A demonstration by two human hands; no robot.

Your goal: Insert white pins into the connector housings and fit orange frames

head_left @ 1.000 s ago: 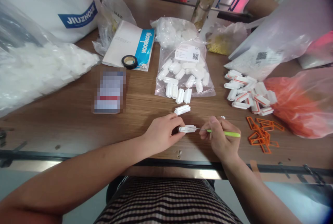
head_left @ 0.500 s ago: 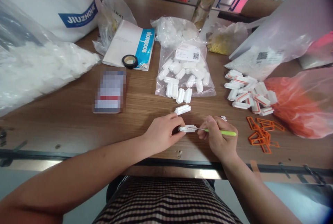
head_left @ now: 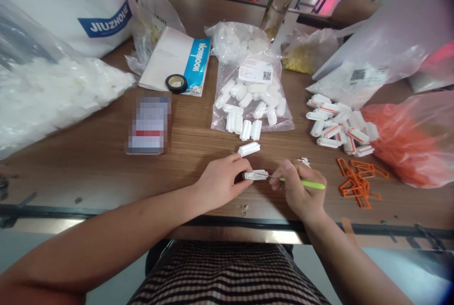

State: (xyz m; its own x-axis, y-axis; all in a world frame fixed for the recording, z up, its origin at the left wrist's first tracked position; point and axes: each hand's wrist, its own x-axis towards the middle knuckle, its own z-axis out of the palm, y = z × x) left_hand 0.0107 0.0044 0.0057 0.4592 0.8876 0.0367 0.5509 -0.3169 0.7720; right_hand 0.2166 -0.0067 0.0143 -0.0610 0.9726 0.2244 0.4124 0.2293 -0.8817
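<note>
My left hand point(head_left: 225, 178) pinches the left end of a white plastic connector housing point(head_left: 258, 175), which has a row of small holes along its side. My right hand point(head_left: 301, 189) grips a pick with a lime-green handle point(head_left: 312, 185) like a pen. Its thin metal shaft point(head_left: 266, 176) points left and its tip meets the housing; whether it sits in a hole I cannot tell. Just behind my left fingers lies another white housing point(head_left: 248, 149). Some tiny white pieces point(head_left: 304, 162) lie behind my right hand, partly covered by it.
A clear bag point(head_left: 252, 97) of white housings lies ahead. To the right are finished-looking white housings with orange strips point(head_left: 338, 127), loose orange frames point(head_left: 360, 183) and a bag of orange parts point(head_left: 414, 139). A notebook point(head_left: 166, 56), black tape roll point(head_left: 176, 83) and blurred phone-like object point(head_left: 149, 125) lie left.
The pick's handle has tilted slightly, its rear end shifting right and a little down with my right hand. My left hand and the housing stay where they were.
</note>
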